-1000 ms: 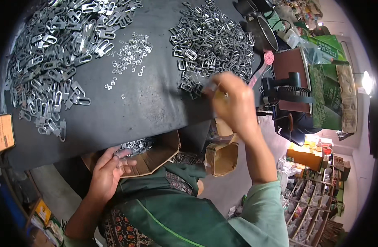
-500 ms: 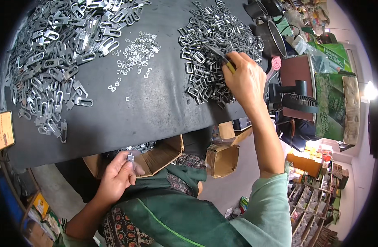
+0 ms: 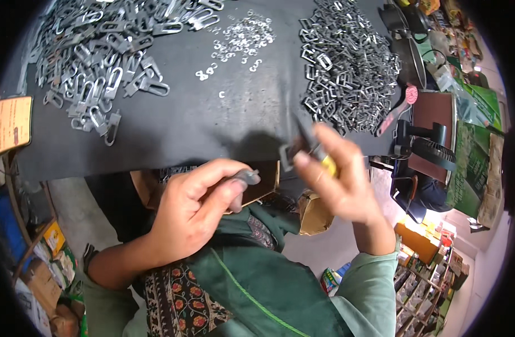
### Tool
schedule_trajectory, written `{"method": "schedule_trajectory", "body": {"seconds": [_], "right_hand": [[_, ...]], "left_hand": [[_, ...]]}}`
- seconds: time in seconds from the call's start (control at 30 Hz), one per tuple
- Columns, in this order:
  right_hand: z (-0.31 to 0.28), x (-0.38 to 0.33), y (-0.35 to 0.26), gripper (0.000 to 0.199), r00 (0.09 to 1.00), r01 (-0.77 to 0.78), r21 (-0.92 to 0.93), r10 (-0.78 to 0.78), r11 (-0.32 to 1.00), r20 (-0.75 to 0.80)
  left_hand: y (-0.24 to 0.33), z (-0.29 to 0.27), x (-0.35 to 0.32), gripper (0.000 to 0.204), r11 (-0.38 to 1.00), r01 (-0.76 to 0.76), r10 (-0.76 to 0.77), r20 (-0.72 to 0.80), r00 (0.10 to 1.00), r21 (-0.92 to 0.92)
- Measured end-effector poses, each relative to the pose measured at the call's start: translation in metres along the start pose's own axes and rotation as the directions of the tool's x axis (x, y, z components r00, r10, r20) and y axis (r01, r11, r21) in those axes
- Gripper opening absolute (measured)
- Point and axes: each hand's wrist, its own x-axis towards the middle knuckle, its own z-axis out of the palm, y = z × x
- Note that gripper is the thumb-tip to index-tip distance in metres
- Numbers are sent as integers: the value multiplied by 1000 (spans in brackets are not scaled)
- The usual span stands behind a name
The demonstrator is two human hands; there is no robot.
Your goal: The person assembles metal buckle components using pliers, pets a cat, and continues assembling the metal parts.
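Observation:
My left hand [image 3: 193, 213] is closed, pinching a small grey metal piece [image 3: 248, 177] between thumb and fingers; most of the piece is hidden. Opposite it, my right hand [image 3: 347, 185], a little blurred, grips yellow-handled pliers [image 3: 328, 165] with their dark tips pointing up and away. A rectangular metal ring [image 3: 285, 158] sits at the thumb and fingertips of that same hand. Beyond it lies a heap of similar rectangular rings [image 3: 350, 67]. Small C-shaped metal rings [image 3: 246, 39] are scattered mid-table, and long looped metal clasps [image 3: 111, 45] are piled at the left.
The dark table [image 3: 179, 129] ends just beyond my hands. Under its edge stands an open cardboard box [image 3: 273, 180] with metal parts inside. A black fan [image 3: 432, 151], a pink-handled tool [image 3: 396, 110] and dark pans [image 3: 415, 59] are at the right. A yellow card [image 3: 10, 126] is at far left.
My right hand has come back from the heap of rectangular rings toward my left hand, bringing the pliers and one ring. My left hand has risen and moved right. The view has shifted.

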Motion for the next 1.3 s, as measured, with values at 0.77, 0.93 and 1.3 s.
{"method": "schedule_trajectory", "body": {"seconds": [0.77, 0.93, 1.3], "right_hand": [[14, 13, -12, 21, 934, 127, -152, -66, 980, 351], [19, 16, -4, 21, 917, 126, -80, -85, 989, 389], [17, 37, -22, 34, 942, 325, -278, -283, 904, 183]], "left_hand": [[-9, -12, 1, 18, 997, -72, 72, 64, 995, -8], [-9, -9, -4, 11, 999, 30, -26, 95, 995, -34], [13, -42, -6, 24, 943, 282, -235, 249, 940, -177]]}}
